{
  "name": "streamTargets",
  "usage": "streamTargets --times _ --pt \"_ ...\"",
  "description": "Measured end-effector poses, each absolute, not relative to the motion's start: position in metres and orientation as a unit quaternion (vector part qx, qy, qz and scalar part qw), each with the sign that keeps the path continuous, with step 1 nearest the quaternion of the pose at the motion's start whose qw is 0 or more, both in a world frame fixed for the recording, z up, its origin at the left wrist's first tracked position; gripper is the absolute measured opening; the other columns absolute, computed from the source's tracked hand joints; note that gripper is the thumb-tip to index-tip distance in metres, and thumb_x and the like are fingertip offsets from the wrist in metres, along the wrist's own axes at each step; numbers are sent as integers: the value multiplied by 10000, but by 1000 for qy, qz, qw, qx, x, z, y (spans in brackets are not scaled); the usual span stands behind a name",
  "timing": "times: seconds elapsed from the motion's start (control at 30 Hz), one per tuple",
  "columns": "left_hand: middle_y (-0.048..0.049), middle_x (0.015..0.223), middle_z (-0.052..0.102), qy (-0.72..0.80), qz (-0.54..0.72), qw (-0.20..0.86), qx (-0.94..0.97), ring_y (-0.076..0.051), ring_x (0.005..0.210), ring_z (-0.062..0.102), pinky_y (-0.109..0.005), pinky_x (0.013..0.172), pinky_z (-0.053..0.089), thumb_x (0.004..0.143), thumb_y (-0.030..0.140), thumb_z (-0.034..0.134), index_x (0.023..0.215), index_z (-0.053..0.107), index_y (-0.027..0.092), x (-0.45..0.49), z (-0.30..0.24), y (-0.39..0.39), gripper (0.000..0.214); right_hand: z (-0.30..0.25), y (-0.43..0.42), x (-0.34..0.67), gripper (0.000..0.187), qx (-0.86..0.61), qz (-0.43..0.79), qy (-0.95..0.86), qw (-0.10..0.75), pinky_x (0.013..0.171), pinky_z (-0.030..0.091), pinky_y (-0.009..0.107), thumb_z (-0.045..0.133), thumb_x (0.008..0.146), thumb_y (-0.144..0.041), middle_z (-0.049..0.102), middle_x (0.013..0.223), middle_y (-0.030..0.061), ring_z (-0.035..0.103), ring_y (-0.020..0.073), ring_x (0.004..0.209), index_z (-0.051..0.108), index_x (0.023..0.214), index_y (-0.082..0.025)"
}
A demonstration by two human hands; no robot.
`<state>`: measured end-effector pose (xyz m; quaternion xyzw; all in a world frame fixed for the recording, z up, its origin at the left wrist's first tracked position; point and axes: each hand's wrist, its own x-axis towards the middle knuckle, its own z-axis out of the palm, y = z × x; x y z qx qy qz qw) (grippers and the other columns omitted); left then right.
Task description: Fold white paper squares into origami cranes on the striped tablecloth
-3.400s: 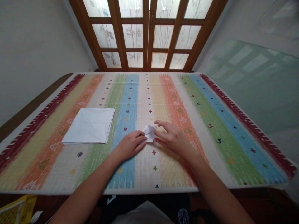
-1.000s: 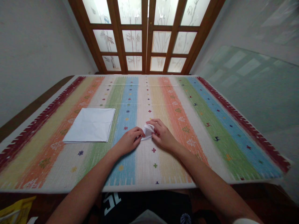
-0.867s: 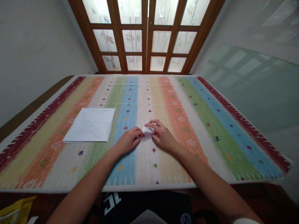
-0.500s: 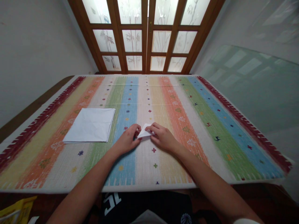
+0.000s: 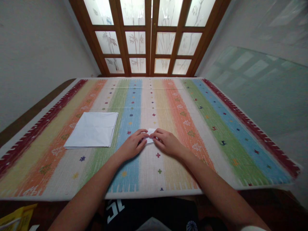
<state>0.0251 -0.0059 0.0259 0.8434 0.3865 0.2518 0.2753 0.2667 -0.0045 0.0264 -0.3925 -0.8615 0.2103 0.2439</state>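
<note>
At the far left, below the table edge, lay a yellow plastic bag (image 5: 18, 218), its print too cut off to read. On the table, a striped woven tablecloth (image 5: 131, 175) ran in bands of red, orange, green, blue and cream, dotted with small stitched crosses and stars. On its orange and green bands, well left of the hands, sat a neat square stack of white sheets (image 5: 92, 130), lying flat. The left hand (image 5: 131, 147) reached in just beside that stack, over the blue band, with its fingers curved forward. Its fingertips lay on the near side of a small folded white piece (image 5: 151, 136), which rested on the cream band between the two hands, mostly covered by them. The right hand (image 5: 167, 143) came in from the other side, with its fingertips on the piece too; neither hand looked clenched, but whether they were pinching it, I could not tell. Below the table edge, a dark garment (image 5: 149, 213) showed white lettering (image 5: 115, 207), upside down and only partly legible. Beyond the table stood a wooden door (image 5: 149, 38) with frosted bamboo-patterned glass panes, and nothing on it could be read.
</note>
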Motion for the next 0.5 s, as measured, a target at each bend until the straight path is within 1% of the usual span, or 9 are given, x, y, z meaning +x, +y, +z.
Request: streamTargets --times 0.1,0.2,0.3,0.4,0.5 --pt "-154 1400 648 393 261 264 841 -266 1323 630 -508 1168 499 1042 197 495 1288 660 182 27 21 -5 296 22 -3 266 270 -405 208 -849 269 958 553 384 577 1009 -161 657 1242 117 688 222 1053 720 1232 -213" --pt "-151 1362 674 395 275 271 834 -271 1281 637 -516 1146 507 979 168 562 1361 616 183 27 18 -4 386 20 -2 268 357 -404 212 -844 282 1035 546 435 620 961 -142 620 1348 133 665 250 1181 671 1303 -227" --pt "-145 1353 684 409 283 290 818 -255 1172 665 -497 1089 536 941 181 606 1424 566 185 29 17 0 485 21 0 269 376 -397 237 -838 291 1034 554 446 623 935 -121 636 1342 130 666 252 1189 656 1293 -233" --pt "-112 1273 716 425 287 314 799 -239 1136 680 -468 1068 541 964 227 603 1445 555 208 31 15 5 484 22 0 270 367 -385 249 -838 295 1050 548 448 625 911 -104 654 1333 126 664 254 1201 664 1254 -231" --pt "-94 1223 735 438 292 330 784 -231 1119 695 -442 1040 551 993 276 598 1441 572 225 33 15 8 452 22 1 270 366 -364 243 -849 294 1102 515 479 635 893 -95 676 1321 127 647 267 1240 673 1233 -225"
